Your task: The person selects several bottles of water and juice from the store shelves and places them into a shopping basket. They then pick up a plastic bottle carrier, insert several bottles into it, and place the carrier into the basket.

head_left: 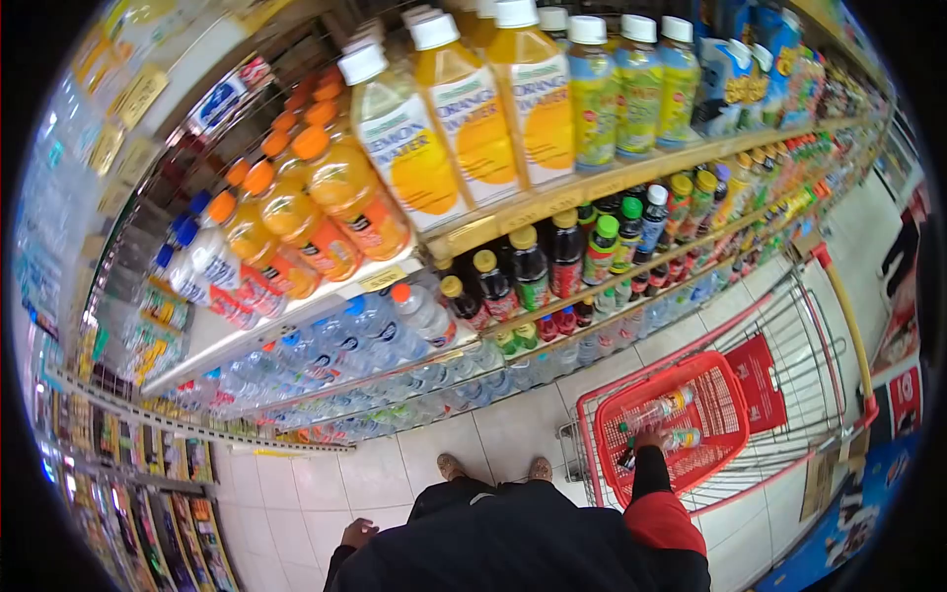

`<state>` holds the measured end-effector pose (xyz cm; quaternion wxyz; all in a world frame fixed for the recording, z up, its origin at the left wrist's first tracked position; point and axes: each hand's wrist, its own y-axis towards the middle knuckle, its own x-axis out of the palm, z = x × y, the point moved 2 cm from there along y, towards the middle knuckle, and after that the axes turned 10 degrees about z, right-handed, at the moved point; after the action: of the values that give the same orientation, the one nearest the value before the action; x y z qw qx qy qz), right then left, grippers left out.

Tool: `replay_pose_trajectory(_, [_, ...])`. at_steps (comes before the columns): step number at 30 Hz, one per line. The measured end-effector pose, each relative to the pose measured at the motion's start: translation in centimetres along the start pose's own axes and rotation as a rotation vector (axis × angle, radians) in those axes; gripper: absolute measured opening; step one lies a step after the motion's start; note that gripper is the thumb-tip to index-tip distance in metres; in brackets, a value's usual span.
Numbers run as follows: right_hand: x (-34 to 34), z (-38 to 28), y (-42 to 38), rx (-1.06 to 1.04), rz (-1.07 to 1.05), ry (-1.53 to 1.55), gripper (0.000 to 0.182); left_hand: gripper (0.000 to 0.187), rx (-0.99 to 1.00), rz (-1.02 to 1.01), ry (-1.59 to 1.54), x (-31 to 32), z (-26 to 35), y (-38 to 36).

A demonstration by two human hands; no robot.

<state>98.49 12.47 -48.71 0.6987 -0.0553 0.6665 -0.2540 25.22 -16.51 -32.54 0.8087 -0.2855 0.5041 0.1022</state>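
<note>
Left hand [357, 534] hangs empty; right hand [649, 435] grips bottle [681, 438] inside red basket [731, 380].

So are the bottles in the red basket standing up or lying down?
Lying down: two clear bottles rest on their sides in the red basket, with the right hand on them.

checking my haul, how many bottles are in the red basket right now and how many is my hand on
bottles in the red basket, not touched: 1
bottles under the right hand: 1
total: 2
A third dark item near the wrist is too unclear to count.
</note>
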Motion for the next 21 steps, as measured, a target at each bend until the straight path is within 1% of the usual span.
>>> replay_pose_trajectory(1, [-3.3, -1.0, -2.1, -0.038, -0.023, -0.007, 0.040, 0.037, 0.038, 0.002, -0.067, -1.7, 3.9, -0.7])
replay_pose_trajectory(2, [-3.4, -1.7, -2.3, -0.058, -0.015, -0.015, 0.040, 0.037, 0.021, 0.014, -0.077, -2.6, 6.5, -1.2])
replay_pose_trajectory(3, [-2.9, -2.1, -3.0, -0.101, 0.007, 0.014, 0.040, 0.038, -0.062, -0.001, -0.118, -3.2, 8.4, -1.6])
replay_pose_trajectory(4, [-2.4, -2.3, -3.7, -0.142, 0.028, 0.043, 0.040, 0.038, -0.143, -0.019, -0.159, -3.5, 9.1, -2.1])
replay_pose_trajectory(5, [-1.4, -2.8, -3.9, -0.152, 0.032, 0.035, 0.040, 0.038, -0.152, -0.015, -0.169, -3.3, 8.8, -2.5])
replay_pose_trajectory(7, [-0.3, -4.0, -3.8, -0.343, 0.034, 0.035, 0.039, 0.039, -0.143, -0.033, -0.181, -2.3, 8.4, -2.8])
replay_pose_trajectory(8, [-0.6, -4.2, -3.8, -0.414, -0.008, 0.077, 0.037, 0.039, -0.145, -0.031, -0.200, -1.0, 7.4, -2.7])
replay_pose_trajectory(9, [-1.0, -5.0, -3.9, -0.485, -0.047, 0.118, 0.035, 0.041, -0.177, -0.062, -0.095, 1.7, 4.4, -2.3])
replay_pose_trajectory(10, [-4.3, -5.9, -5.7, -0.534, 0.082, 0.261, 0.035, 0.042, -0.207, -0.092, 0.009, 4.1, 1.9, -1.9])
replay_pose_trajectory(11, [-7.2, -6.2, -6.8, -0.541, 0.098, 0.243, 0.035, 0.042, -0.207, -0.087, -0.015, 5.8, 0.2, -1.8])
replay_pose_trajectory(13, [-11.7, -6.0, -7.7, -0.335, 0.016, 0.455, 0.037, 0.044, -0.194, -0.178, 0.094, 8.8, -1.7, -1.7])
replay_pose_trajectory(14, [-12.9, -5.4, -7.6, -0.431, 0.067, 0.444, 0.036, 0.048, -0.242, -0.196, 0.086, 9.8, -2.1, -1.7])
replay_pose_trajectory(15, [-13.8, -4.4, -8.0, -0.443, 0.077, 0.428, 0.036, 0.050, -0.248, -0.215, 0.098, 10.8, -2.3, -1.2])
replay_pose_trajectory(17, [-17.2, -2.5, -7.7, -0.373, 0.383, 0.659, 0.028, 0.055, -0.203, -0.289, 0.206, 13.9, -3.1, 0.3])
replay_pose_trajectory(18, [-19.3, -1.4, -7.4, -0.407, 0.494, 0.757, 0.023, 0.057, -0.170, -0.325, 0.282, 14.2, -1.9, 1.3])
replay_pose_trajectory(19, [-20.3, 0.4, -7.5, -0.439, 0.596, 0.852, 0.017, 0.056, -0.056, -0.356, 0.205, 14.5, -1.1, 2.2])
replay_pose_trajectory(20, [-20.0, 2.5, -6.7, -0.390, 0.591, 0.900, 0.012, 0.056, -0.056, -0.407, 0.278, 15.0, -0.8, 3.0])
replay_pose_trajectory(21, [-20.5, 4.3, -6.1, -0.340, 0.581, 0.939, 0.008, 0.057, -0.032, -0.477, 0.345, 14.5, 1.0, 4.0])
